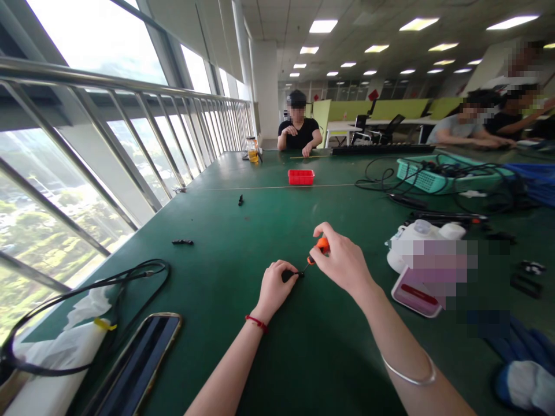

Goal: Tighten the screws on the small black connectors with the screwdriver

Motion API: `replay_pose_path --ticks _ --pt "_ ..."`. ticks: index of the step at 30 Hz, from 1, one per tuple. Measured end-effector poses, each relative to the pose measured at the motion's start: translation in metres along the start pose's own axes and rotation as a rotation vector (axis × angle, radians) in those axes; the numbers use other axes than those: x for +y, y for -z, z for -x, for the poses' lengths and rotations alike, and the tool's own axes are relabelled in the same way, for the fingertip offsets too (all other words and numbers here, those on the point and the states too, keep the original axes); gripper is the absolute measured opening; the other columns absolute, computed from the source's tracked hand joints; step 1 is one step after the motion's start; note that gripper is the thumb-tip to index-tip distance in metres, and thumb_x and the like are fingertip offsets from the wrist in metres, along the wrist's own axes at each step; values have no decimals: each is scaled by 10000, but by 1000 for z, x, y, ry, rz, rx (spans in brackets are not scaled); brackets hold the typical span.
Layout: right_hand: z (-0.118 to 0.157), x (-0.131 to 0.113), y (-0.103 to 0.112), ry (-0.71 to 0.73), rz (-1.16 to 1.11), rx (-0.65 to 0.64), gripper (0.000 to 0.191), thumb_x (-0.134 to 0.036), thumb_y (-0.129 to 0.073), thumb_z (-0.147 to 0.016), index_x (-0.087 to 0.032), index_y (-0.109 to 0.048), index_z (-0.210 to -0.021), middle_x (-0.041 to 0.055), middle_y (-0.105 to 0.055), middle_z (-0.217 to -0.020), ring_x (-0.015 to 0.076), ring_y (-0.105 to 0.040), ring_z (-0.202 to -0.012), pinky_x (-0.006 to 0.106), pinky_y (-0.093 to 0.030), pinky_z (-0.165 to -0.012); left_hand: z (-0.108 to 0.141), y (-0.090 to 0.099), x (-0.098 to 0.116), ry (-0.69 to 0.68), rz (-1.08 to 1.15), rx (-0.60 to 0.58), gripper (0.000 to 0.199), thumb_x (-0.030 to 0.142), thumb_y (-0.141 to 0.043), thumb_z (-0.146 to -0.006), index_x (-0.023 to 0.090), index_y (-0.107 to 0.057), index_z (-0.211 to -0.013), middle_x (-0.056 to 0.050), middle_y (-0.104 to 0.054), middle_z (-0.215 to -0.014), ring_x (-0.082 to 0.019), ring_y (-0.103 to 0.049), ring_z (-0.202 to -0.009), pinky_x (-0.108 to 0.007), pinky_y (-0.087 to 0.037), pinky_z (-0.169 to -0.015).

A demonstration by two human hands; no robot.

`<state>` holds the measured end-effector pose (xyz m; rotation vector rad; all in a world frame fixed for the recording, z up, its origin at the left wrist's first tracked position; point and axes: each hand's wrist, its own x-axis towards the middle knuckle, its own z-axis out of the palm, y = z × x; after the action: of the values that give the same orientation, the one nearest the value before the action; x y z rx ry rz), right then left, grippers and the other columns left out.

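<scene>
My left hand (276, 286), with a red string on its wrist, pinches a small black part (289, 275) against the green tabletop (217, 231). In my right hand (344, 260) is a screwdriver (321, 245) with an orange and black handle. Its thin shaft slants down to the left, and the tip meets the right end of the black part. Two other small black pieces lie farther left, one (182, 242) at mid-table and one (240, 200) beyond it.
A red tray (300, 177) stands ahead; a teal basket (429, 180) of cables is at back right. White bottles (401, 245) and a pink box (416, 294) sit right. A phone (143, 361) and black cable (162, 289) lie left. A person (298, 130) sits opposite.
</scene>
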<state>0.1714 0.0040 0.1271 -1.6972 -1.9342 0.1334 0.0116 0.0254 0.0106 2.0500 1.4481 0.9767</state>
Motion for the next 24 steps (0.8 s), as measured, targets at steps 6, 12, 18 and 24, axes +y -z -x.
replay_pose_path --ticks 6,12,18,24 --pt "0 -1 0 -23 66 -33 327 -428 -318 -880 -230 -536 -736 -15 -541 -539 140 -498 -522 226 -246 -490 -1 0 1 -7 -8 0 40 177 -585 -745 200 -610 -765 -16 -642 -878 -185 -560 -858 -341 -434 -811" --pt "1 -1 -4 -17 27 25 172 -342 -449 -788 -230 -503 -906 -18 -594 -681 137 -518 -570 211 -269 -488 0 0 -1 -8 -15 -11 34 192 -581 -756 199 -606 -777 -15 -644 -885 -191 -555 -870 -347 -428 -810" --pt "2 -2 -2 -21 24 -47 278 -410 -335 -873 -237 -535 -787 -23 -562 -564 136 -512 -527 219 -267 -485 1 0 0 0 -10 -9 38 192 -580 -757 201 -610 -778 -12 -644 -889 -189 -552 -871 -348 -421 -821" --pt "2 -4 -4 -2 -68 -28 179 -389 -464 -791 -223 -531 -792 -21 -591 -653 125 -529 -557 206 -302 -487 0 0 -1 -6 -8 -8 45 174 -590 -744 199 -612 -775 -14 -643 -880 -186 -557 -856 -346 -428 -809"
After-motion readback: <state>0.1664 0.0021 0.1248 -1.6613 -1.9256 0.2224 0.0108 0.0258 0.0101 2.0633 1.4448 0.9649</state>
